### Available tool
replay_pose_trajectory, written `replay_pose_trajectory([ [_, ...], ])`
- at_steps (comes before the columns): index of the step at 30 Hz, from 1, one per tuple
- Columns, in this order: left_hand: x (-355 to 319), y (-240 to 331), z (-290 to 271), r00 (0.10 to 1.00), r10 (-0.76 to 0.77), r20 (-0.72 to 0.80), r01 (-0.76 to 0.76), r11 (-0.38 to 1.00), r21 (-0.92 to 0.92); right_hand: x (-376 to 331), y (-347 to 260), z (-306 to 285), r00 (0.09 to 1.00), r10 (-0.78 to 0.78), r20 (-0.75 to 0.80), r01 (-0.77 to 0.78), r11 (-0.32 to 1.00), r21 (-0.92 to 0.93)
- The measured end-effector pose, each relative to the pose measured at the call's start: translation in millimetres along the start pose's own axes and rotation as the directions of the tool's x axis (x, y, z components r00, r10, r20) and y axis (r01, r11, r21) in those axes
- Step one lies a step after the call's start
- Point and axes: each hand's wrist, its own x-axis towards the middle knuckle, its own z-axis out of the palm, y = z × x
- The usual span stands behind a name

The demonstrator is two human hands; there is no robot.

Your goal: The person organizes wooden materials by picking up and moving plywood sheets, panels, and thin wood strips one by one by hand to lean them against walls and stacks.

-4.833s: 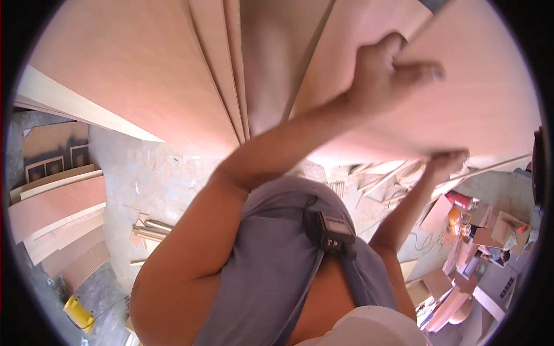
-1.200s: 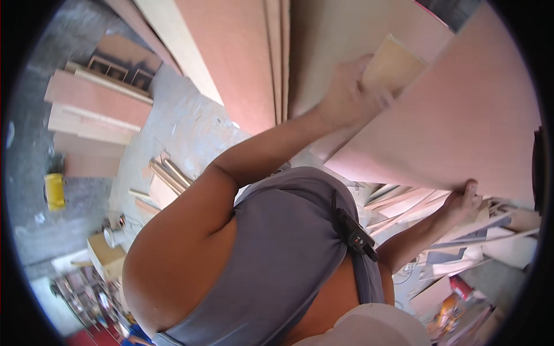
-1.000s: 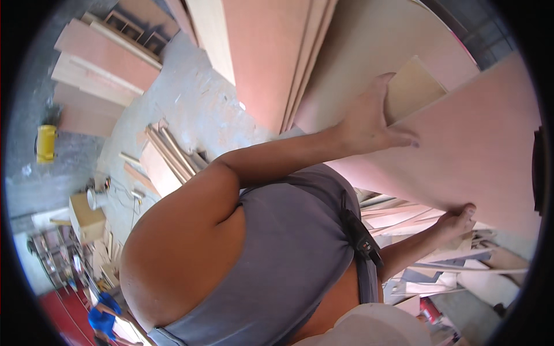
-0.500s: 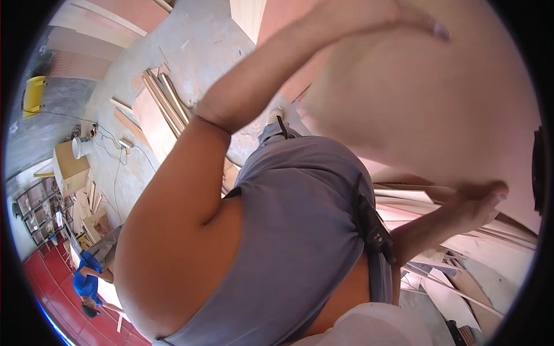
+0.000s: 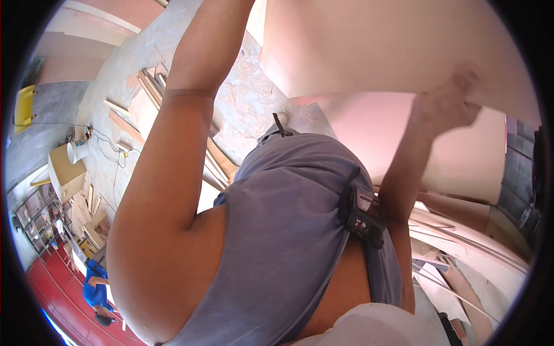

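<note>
A broad, pale sheet that looks like plywood (image 5: 358,52) spans the upper right. My right hand (image 5: 449,106) is closed at its near edge, the fingers slightly blurred. My left forearm (image 5: 208,52) runs up past the top of the picture, so the left hand is out of sight. Below the held sheet lies another pinkish sheet (image 5: 444,153), partly covered by it and by my right arm.
Stacked boards and strips (image 5: 473,242) lie at the right. More wood strips (image 5: 147,86) rest on the concrete floor (image 5: 248,92) to the left, with a cable (image 5: 112,138) and a white bucket (image 5: 75,152). A person in blue (image 5: 97,285) is at the lower left.
The sheet has shifted up and away, uncovering the pinkish sheet under it. My right hand has risen with its edge. My left hand has slid off the sheet's face and out of view.
</note>
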Motion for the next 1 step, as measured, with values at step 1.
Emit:
replay_pose_trajectory([
  [1,8.1,-29.1,-14.3,0.999,0.032,-0.035,-0.031,0.999,0.016,-2.9,18.6,11.6,0.999,-0.015,0.036,0.015,1.0,-0.001],
])
